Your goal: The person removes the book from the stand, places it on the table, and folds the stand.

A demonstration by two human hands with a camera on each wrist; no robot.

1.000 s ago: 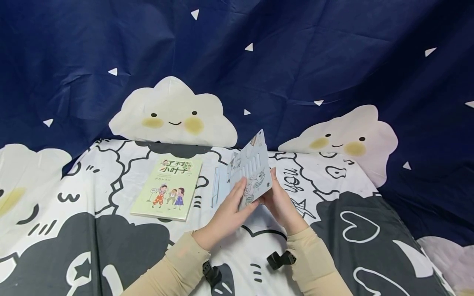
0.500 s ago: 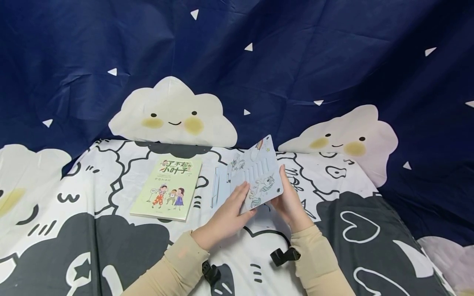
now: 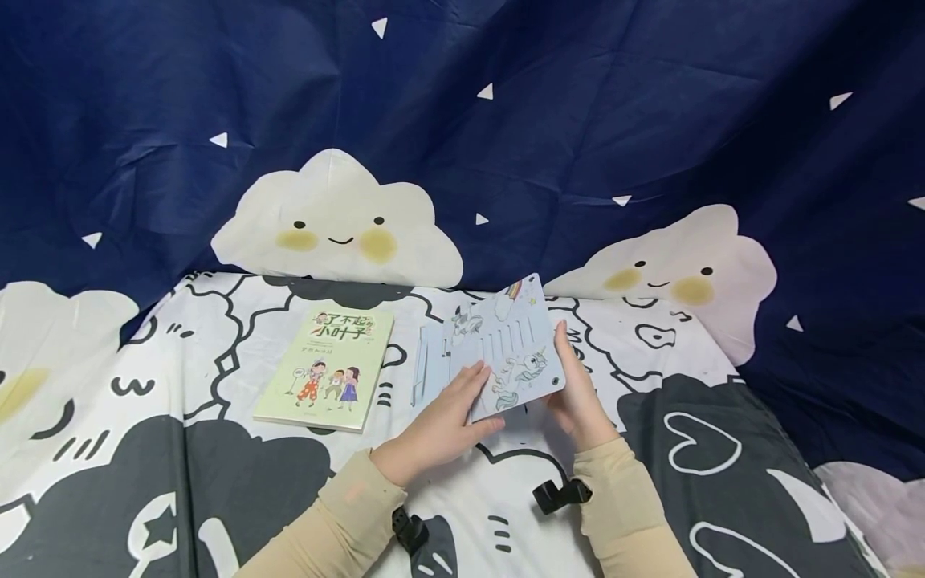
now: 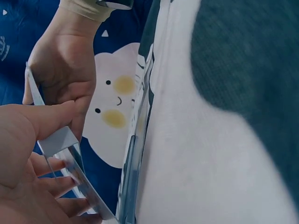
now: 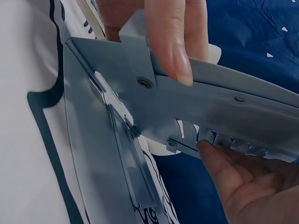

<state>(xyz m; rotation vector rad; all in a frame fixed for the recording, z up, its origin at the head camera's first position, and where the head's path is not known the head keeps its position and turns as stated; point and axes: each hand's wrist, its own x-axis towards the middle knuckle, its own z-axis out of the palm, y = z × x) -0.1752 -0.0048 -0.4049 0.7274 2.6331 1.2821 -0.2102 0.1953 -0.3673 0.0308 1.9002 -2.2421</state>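
A pale blue metal book stand (image 3: 499, 345) printed with unicorns and a rainbow stands tilted up on the cloth. My left hand (image 3: 441, 417) grips its near left part, fingers across the printed face and thumb at the bottom edge. In the left wrist view that thumb lies on a small bent ledge (image 4: 58, 141). My right hand (image 3: 581, 393) holds the right edge from behind; in the right wrist view its fingers (image 5: 219, 163) touch the underside by the slots. A hinged rear plate (image 5: 84, 135) with a wire prop (image 5: 126, 154) lies beneath the panel.
Left of the stand a green children's book (image 3: 328, 369) lies flat with its cover up. The cloth (image 3: 477, 490) under everything carries black and white doodles. Behind it hangs a dark blue curtain (image 3: 506, 144) with smiling clouds.
The stand's printed panel has swung to the right and down, showing more of its face. My right hand has moved right with it, while my left hand has shifted little.
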